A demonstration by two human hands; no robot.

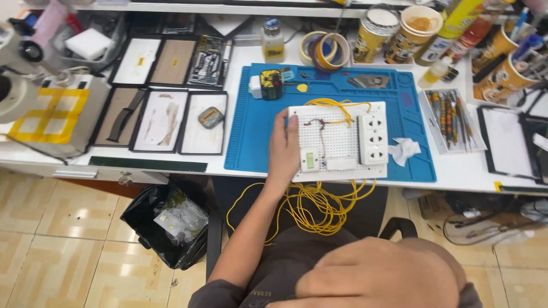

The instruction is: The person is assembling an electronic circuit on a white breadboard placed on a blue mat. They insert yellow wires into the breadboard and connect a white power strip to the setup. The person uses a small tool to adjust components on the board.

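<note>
My right hand [379, 274] is resting curled near my lap, holding nothing. My left hand [283, 149] is pressing flat fingers against the white board [337, 142] on the blue mat [251, 131]; its switch, socket strip and yellow wire [308, 208] are fitted, loose loops still dangling below the worktop.

On my counter [171, 166] the blue mat [257, 137] lies in the middle, with a small yellow-and-black tool [270, 84] and a crumpled white tissue [404, 150] on it. To my left sit flat black-framed trays [165, 120] — one holds a small oval tin [210, 117] — and beyond them a microscope [17, 74] on a base marked with yellow tape. Behind the mat I see tape rolls [325, 51], a small bottle [273, 43] and printed cans [394, 31]. A clear tray of hand tools [448, 117] lies at my right. Under the counter, on the tiled floor [63, 239], stands a black bin bag [165, 225].
</note>
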